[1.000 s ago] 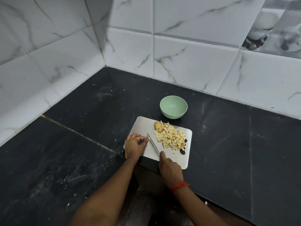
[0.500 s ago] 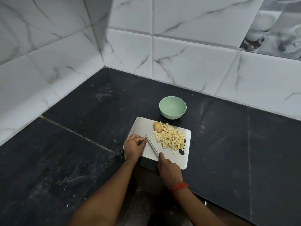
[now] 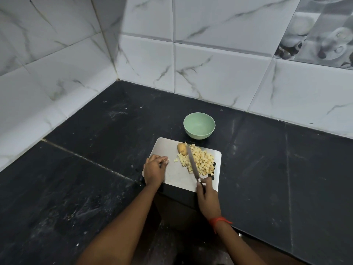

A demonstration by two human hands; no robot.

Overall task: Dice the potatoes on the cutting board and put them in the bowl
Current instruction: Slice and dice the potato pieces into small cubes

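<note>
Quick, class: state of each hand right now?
Left hand: curled on the cutting board; whether it holds anything cannot be told.
Right hand: grips the knife.

I see the knife [image 3: 193, 163] has swung right off the bare part of the cutting board [image 3: 172, 175]: a second ago it lay left of the diced potatoes [image 3: 203, 161], and now its blade crosses the pile, with its tip beside the uncut potato piece [image 3: 181, 149] and a few cubes on its left. My right hand [image 3: 207, 197] has moved right with the handle toward the board's near right corner. The left hand [image 3: 154, 169], earlier just beside the blade, now sits well apart from it at the board's left edge.
</note>
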